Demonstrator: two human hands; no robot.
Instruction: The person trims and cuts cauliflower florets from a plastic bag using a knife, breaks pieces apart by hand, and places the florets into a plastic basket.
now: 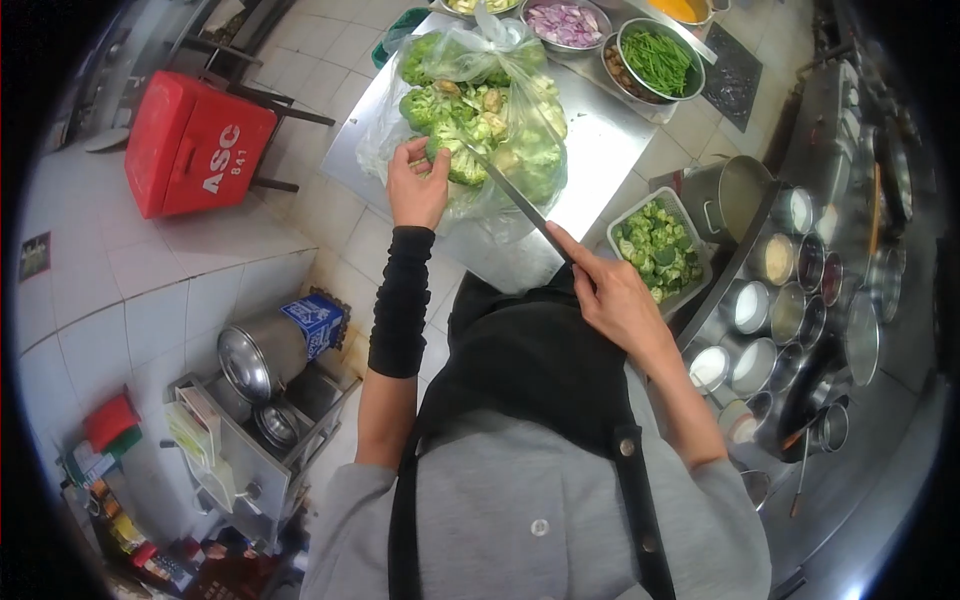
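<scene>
Green broccoli head (460, 152), over the counter (612, 125), was flanked at its left by half-curled left fingers (403, 157), the nearer; their grip could not be told. From its right, the knife (514, 196) was slanted, clenched by right fingers (578, 247).

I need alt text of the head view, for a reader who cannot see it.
The person's right hand holds a knife pointed at broccoli in a clear plastic bag on a metal table, with the left hand close by. A white basket of broccoli pieces stands to the right.
</scene>
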